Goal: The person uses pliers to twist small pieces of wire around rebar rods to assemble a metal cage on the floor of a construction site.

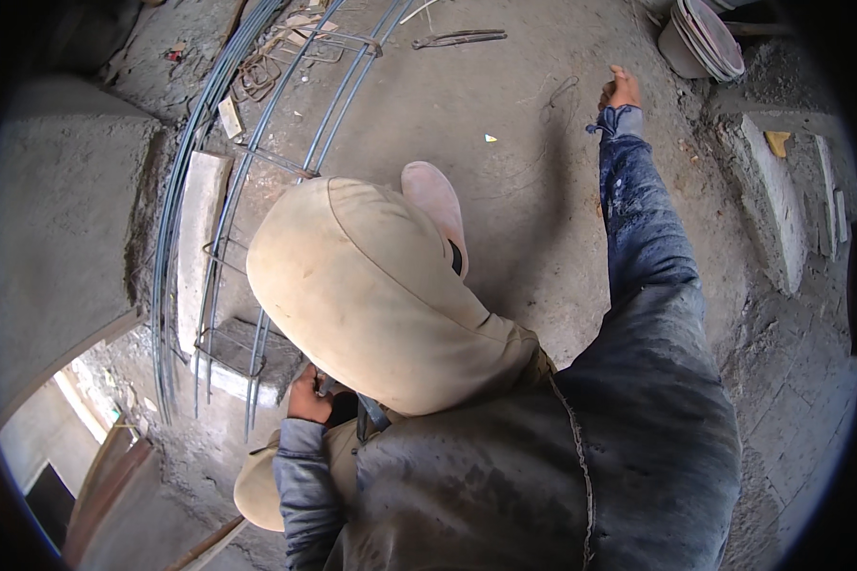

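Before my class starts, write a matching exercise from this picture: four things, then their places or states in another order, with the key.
1. Left hand
2. Right hand
3. Pincer-like tool
4. Pale bucket

A. Lying flat on the ground
B. Out at arm's length
C. Round rim showing, upper right
D. Close to the waist of tan trousers

1-D; 2-B; 3-A; 4-C

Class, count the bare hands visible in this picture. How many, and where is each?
2. The right hand is stretched out above the bare floor, toward the upper right; the left hand is low, left of centre, beside the tan trousers. No others show.
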Available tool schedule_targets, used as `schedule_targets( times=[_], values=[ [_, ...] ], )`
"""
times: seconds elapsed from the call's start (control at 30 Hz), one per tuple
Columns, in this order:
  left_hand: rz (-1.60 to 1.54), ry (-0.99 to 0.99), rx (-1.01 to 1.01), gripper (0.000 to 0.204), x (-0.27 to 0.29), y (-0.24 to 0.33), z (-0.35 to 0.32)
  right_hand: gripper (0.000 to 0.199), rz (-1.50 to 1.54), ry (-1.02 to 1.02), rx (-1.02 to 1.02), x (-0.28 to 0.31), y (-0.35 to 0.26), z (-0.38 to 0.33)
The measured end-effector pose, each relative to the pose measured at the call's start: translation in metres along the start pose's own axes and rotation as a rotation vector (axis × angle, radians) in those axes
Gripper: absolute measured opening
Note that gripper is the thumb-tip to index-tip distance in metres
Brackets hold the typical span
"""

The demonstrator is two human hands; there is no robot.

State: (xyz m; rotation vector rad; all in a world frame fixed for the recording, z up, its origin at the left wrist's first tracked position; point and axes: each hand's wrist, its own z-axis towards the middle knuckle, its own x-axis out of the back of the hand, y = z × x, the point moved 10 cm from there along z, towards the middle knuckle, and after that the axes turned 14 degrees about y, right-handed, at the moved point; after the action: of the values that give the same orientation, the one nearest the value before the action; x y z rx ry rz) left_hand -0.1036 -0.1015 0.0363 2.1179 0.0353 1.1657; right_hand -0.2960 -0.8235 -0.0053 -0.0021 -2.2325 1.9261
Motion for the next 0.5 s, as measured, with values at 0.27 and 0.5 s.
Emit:
schedule_targets(
  times=[0.27,0.5],
  values=[
    [0.035,-0.056,-0.073,0.033,-0.016,-0.012,-0.007,0.013,-0.339,0.249,0.3,0.045,0.1,0.063],
    [0.029,-0.09,0.001,0.033,-0.032,-0.028,-0.011,0.044,-1.022,0.062,0.062,-0.006,0.184,0.075]
  ],
)
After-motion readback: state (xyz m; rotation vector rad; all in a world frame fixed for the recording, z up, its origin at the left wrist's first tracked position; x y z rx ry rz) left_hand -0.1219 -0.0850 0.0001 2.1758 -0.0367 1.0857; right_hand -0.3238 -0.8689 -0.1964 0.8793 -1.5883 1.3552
